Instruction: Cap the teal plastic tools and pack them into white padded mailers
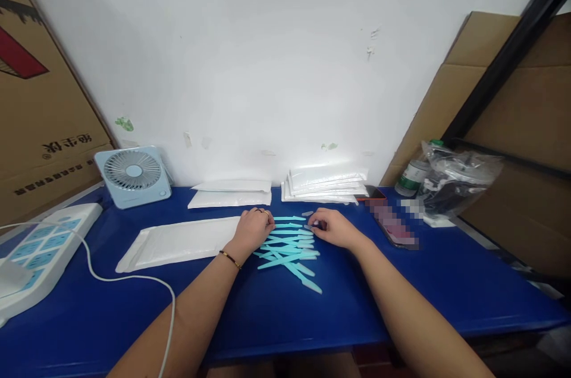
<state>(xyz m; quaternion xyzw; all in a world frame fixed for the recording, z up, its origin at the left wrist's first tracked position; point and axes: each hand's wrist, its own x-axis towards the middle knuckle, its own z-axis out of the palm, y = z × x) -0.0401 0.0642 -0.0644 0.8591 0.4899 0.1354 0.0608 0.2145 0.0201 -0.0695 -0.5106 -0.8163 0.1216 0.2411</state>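
Observation:
Several turquoise eyebrow razors (285, 241) lie in a loose, crisscrossed row on the blue table, their wider ends mostly to the right. My left hand (253, 228) is closed at the handle end of one razor (289, 226) near the top of the row. At that razor's other end, my right hand (333, 228) pinches a small clear cap (308, 227); whether the cap sits on the blade, I cannot tell. Another small clear piece (307, 213) lies just above, beside the right fingers. The left fingertips are partly hidden.
A white padded mailer (178, 242) lies left of the razors. More white mailers (229, 195) and a stack of them (325, 183) rest against the wall. A fan (132, 177), power strip (49, 256) with cable, phone (395, 224) and plastic-wrapped item (455, 182) stand around.

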